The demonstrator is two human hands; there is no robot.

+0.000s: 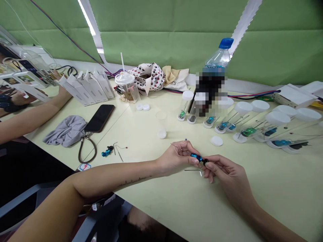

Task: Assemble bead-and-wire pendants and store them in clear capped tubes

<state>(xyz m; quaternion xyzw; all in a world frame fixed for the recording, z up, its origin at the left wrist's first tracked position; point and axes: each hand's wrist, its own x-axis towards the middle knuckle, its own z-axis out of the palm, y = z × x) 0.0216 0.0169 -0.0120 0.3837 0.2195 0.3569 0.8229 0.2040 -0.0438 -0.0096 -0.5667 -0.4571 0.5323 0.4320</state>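
My left hand [178, 156] pinches a small blue-and-black metal part [196, 157] with a thin bent wire reaching out past the fingers. At its black end, the fingertips of my right hand [227, 169] are closed on the same part. An L-shaped hex key [193, 170] lies on the table just below the hands. Beyond my left hand stands an uncapped clear tube [161, 122] with a white base. A loose white cap [217, 140] rests farther right. Left of my forearm lie another blue-and-black part [107, 151], a second hex key [115, 149] and a bent wire [119, 153].
Several capped tubes [243, 107] holding coloured parts line the right side, near a water bottle [218, 57]. Leftward are a phone [100, 117], grey scrunchie [67, 130], plastic cup [128, 87] and white boxes [87, 88]. Another person's arm [32, 116] reaches in at far left.
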